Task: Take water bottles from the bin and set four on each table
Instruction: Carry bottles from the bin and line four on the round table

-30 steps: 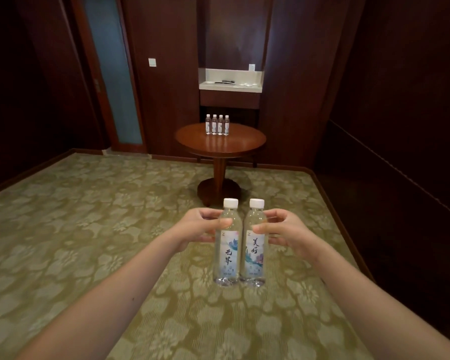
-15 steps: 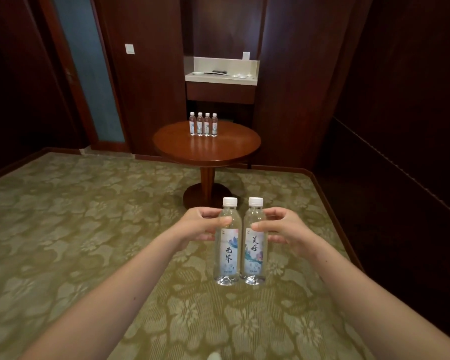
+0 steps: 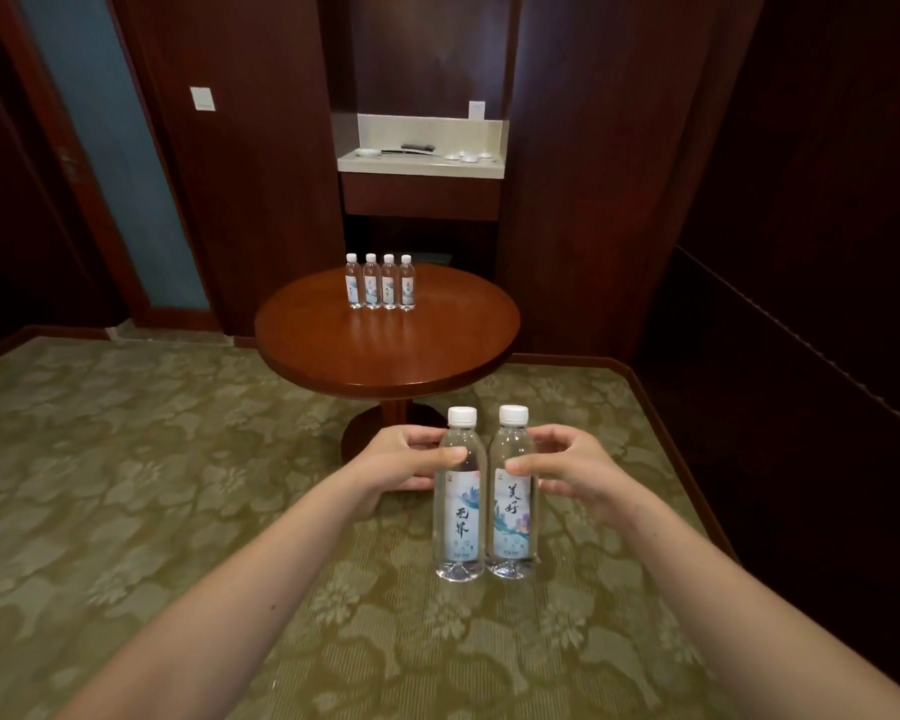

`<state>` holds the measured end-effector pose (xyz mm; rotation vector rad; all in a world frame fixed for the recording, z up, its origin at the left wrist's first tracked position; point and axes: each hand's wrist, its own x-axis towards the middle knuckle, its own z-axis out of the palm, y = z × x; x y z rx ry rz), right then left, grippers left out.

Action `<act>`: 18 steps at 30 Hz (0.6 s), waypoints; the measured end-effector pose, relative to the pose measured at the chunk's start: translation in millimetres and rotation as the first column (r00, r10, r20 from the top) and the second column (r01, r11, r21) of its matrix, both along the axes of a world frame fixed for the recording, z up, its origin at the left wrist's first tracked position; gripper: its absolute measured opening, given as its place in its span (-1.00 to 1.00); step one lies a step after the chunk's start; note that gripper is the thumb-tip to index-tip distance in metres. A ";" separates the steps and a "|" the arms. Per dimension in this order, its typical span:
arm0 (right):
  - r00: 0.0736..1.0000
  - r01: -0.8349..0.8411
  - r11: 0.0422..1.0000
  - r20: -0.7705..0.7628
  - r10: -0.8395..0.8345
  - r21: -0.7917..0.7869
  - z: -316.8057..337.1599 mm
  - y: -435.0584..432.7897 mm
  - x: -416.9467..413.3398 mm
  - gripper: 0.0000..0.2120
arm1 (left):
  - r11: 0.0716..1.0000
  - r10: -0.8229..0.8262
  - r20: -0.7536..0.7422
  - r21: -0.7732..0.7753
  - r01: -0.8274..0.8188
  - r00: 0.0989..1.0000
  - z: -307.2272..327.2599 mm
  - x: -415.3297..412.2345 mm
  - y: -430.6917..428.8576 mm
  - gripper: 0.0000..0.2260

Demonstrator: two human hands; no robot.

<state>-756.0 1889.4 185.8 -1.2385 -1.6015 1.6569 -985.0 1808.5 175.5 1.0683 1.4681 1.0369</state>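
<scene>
Left hand (image 3: 401, 462) grips the left bottle (image 3: 459, 517), right hand (image 3: 578, 472) the right bottle (image 3: 513, 517) (both upright).

The left hand (image 3: 401, 462) and right hand (image 3: 575, 472) have their fingertips hidden behind the left bottle (image 3: 458, 517) and right bottle (image 3: 513, 511) they grip. The left hand partly covers the worktop's (image 3: 385, 356) pedestal base (image 3: 362, 433). Labels on the four far bottles (image 3: 380, 284) are too small to read; the forearms (image 3: 230, 605) run off the bottom edge.

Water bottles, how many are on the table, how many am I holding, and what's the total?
Table bottles, standing on the table: 4
Left bottle, in the left hand: 1
Right bottle, in the right hand: 1
Total: 6
</scene>
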 end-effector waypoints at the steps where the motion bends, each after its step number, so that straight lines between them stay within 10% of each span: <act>1: 1.000 -0.003 1.000 0.003 0.003 -0.005 -2.1 16.6 -6.8 -0.52 | 1.000 0.005 -0.008 -0.002 -0.005 1.000 -1.1 -5.8 15.6 -0.45; 18: 0.994 -0.105 0.993 -0.008 0.106 0.044 -5.0 390.3 -129.9 -0.49 | 0.992 0.129 -0.072 0.022 -0.127 0.989 16.0 -109.4 353.1 -0.68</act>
